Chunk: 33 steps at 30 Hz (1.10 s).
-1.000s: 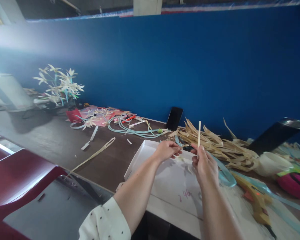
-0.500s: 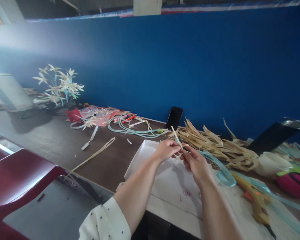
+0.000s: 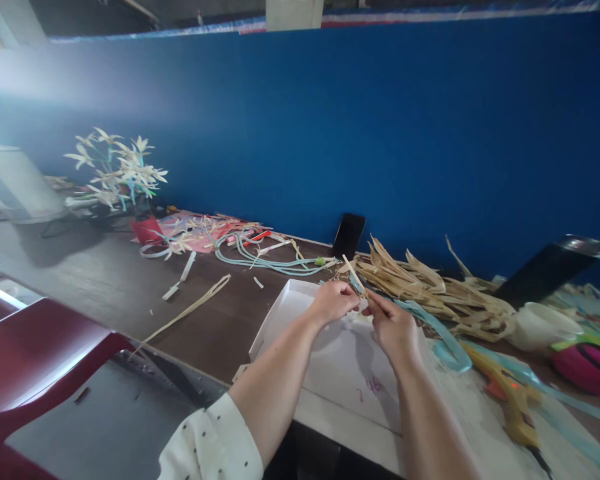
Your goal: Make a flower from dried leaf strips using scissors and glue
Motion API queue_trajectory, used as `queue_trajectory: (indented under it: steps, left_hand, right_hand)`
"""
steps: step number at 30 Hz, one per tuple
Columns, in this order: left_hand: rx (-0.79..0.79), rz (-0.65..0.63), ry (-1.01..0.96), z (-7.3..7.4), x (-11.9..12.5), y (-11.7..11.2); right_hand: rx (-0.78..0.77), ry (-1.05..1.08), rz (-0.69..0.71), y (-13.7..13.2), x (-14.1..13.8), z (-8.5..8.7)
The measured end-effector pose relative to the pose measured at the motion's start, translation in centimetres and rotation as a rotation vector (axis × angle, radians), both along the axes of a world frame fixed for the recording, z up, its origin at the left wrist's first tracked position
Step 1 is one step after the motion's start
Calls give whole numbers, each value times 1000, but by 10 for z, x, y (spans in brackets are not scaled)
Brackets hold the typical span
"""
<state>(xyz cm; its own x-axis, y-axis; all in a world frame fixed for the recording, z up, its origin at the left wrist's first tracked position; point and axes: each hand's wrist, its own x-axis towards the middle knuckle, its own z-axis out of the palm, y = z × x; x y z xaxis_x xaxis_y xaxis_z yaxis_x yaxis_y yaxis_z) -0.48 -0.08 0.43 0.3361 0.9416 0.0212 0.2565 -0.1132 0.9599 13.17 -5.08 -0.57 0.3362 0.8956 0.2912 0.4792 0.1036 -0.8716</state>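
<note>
Above a white cardboard box lid [image 3: 350, 387], my left hand [image 3: 334, 301] and my right hand [image 3: 394, 327] meet. Both are closed, fingertips pinched around a thin pale stick [image 3: 353, 272] that tilts up and to the left. Something light blue shows at the stick's lower part, between the fingers; its shape is mostly hidden. A light blue ribbon [image 3: 450, 350] runs from near my right hand across the table to the right. Dried corn husks [image 3: 425, 287] lie in a heap just beyond that hand.
A yellow glue gun [image 3: 513, 400] with a red light lies at right, near a white cup [image 3: 543, 327] and a leaning dark bottle [image 3: 550, 270]. A phone [image 3: 349, 235] leans on the blue partition [image 3: 380, 133]. Pale blue cords [image 3: 270, 267] and husk flowers [image 3: 125, 167] are at left.
My right hand has shifted slightly, its fingers now more closed and turned around the stick's lower end. My left hand stays almost in place, its fingers curled a little more.
</note>
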Motion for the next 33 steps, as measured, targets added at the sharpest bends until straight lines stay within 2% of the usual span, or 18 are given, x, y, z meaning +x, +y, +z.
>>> queue_trajectory:
  steps: [3,6,8,10,13,16,21,25,27,30,33]
  left_hand:
    - [-6,-2,6,0,0,1]
    - [-26,50,15,1,0,1]
    - [-57,82,4,2,-1,2]
    - [-84,88,-19,3,-1,2]
    - [-77,80,-52,5,-1,1]
    - [-27,45,-72,5,-2,0]
    - [78,57,16,5,-2,-2]
    - [84,51,77,3,-1,-1]
    - [74,52,84,2,-2,0]
    - [39,40,105,2,-5,2]
    - [87,11,231,2,-7,2]
  right_hand:
    - [-2,47,-83,1,4,0]
    - [35,290,-165,1,7,1]
    - [52,513,-94,-1,5,4]
    - [13,647,68,-3,1,8]
    - [-110,628,240,-7,-7,13]
    - [-172,547,261,-6,-10,13]
    - [-133,449,173,-2,-10,5]
    - [-73,316,67,0,-4,2]
    - [-27,297,-34,0,1,0]
    - [121,483,-243,2,11,1]
    - [321,705,-341,2,15,6]
